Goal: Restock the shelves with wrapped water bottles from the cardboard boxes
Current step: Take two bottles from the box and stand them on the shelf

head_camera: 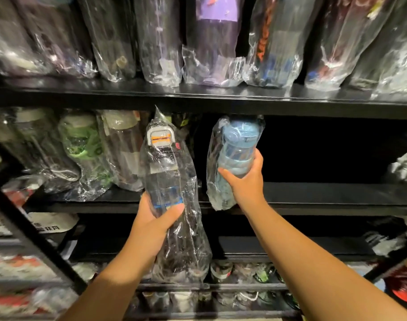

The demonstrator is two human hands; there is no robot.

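A view from the person's head, looking at dark metal shelving with both bare arms reaching forward.

The restocking looks partly done. The top shelf (221, 100) carries a full row of wrapped bottles (209, 42) from left to right. On the middle shelf (325, 193), a cluster of wrapped bottles (82, 154) fills the left part, while the stretch to the right of centre is dark and mostly bare, with one wrapped item (404, 167) at the far right edge. A lower shelf shows more wrapped bottles (221, 272). So the gap on the middle shelf appears to be what is left to fill. No cardboard boxes are in view, so how much stock is waiting cannot be told.

The left hand (151, 225) grips a clear bottle (165, 172) around its lower body, fingers and thumb curled round it. This bottle has a white lid with an orange band and sits in loose, crinkled clear plastic. It is upright, in front of the middle shelf's near edge, not yet set down.

The right hand (244, 179) grips a pale blue bottle (235, 154) at its middle, also wrapped in clear film, held upright at the shelf's front edge, just right of the clear one, beside the open gap.
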